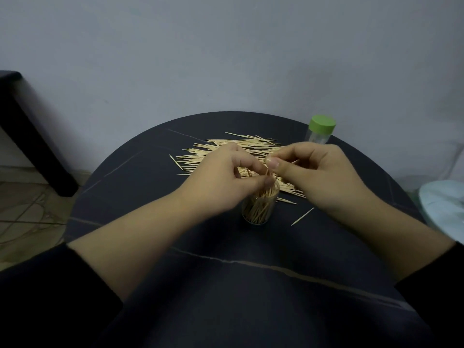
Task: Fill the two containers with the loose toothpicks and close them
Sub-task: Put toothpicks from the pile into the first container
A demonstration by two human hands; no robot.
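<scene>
A clear open container (258, 209), partly filled with toothpicks, stands upright in the middle of the round dark table (150, 184). My left hand (226, 182) curls around its rim and the toothpicks sticking out of it. My right hand (319, 172) pinches a few toothpicks between thumb and forefinger just above the container's mouth. A pile of loose toothpicks (216, 151) lies behind both hands. A second clear container with a green lid (320, 129) stands at the far right edge of the table, closed.
One stray toothpick (302, 216) lies right of the open container. A dark piece of furniture (30, 136) stands on the floor at the left. A pale blue object (444, 209) sits off the table's right side. A grey wall rises behind the table.
</scene>
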